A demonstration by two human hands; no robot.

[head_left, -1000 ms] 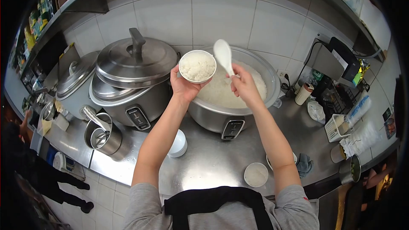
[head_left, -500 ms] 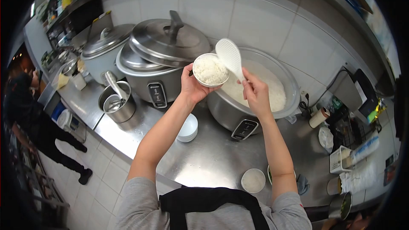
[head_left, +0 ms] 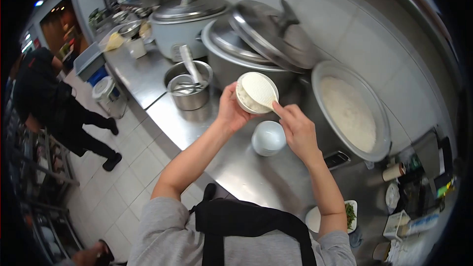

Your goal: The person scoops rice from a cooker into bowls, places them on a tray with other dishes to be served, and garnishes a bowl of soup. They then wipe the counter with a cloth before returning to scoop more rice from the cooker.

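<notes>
Person in dark clothes: a co-worker point(head_left: 44, 91), standing at far left on the tiled floor, beside a white lidded bucket point(head_left: 105, 87).
Metal pot: on the tabletop point(head_left: 241, 172), with a white-handled utensil point(head_left: 189, 64) leaning in it; a pale lidded cooker point(head_left: 167, 34) stands behind.
Left hand point(head_left: 231, 110): fingers curled around the side of the rice bowl point(head_left: 243, 106), holding it above the tabletop, its mouth facing the camera.
White paddle point(head_left: 261, 87): its blade lies across the bowl's mouth, hiding much of the rice; I cannot tell how firmly it presses.
Bowl stack point(head_left: 268, 140): pale bowls on the tabletop, just below the held one in view.
Right hand point(head_left: 299, 130): fingers closed on the paddle's handle.
Open cooker point(head_left: 381, 123): wide, uncovered, with rice inside, right of the hands.
White dish point(head_left: 353, 202): holds greens, partly behind the right forearm.
White basket point(head_left: 394, 225): near the far right.
</notes>
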